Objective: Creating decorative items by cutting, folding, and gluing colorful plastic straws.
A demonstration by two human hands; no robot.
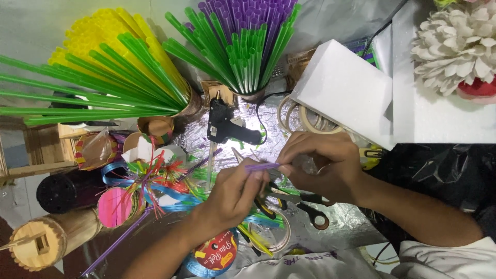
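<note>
Looking down from my head camera, my left hand (235, 194) and my right hand (323, 165) meet over the middle of the foil-covered bench (341, 227), and between them I pinch a short purple plastic drinking straw (262, 166); the left fingertips close narrowly on its end toward 8 o'clock, the right fingers curl tightly round the end toward 3 o'clock, so both hands are shut on that one piece. Just below my hands, toward 5 o'clock, lie black-handled scissors (305, 204), touching nothing I hold. At 11 o'clock from my hands rests a black hot-glue gun (227, 126) with its cord trailing off. Farther up, at 12 o'clock, stands a container of upright green and purple straws (243, 46), and at 10 o'clock a fan of long green and yellow straws (108, 72). At 2 o'clock sits a white foam block (343, 90), with a white paper flower (457, 44) beyond it. At 9 o'clock a tangle of blue ribbon and coloured straw scraps (155, 181) crowds the bench. I judge that I am shaping or folding this short piece; the next move calls for steady fingertip pressure, keeping the straw from slipping or kinking off-centre.
</note>
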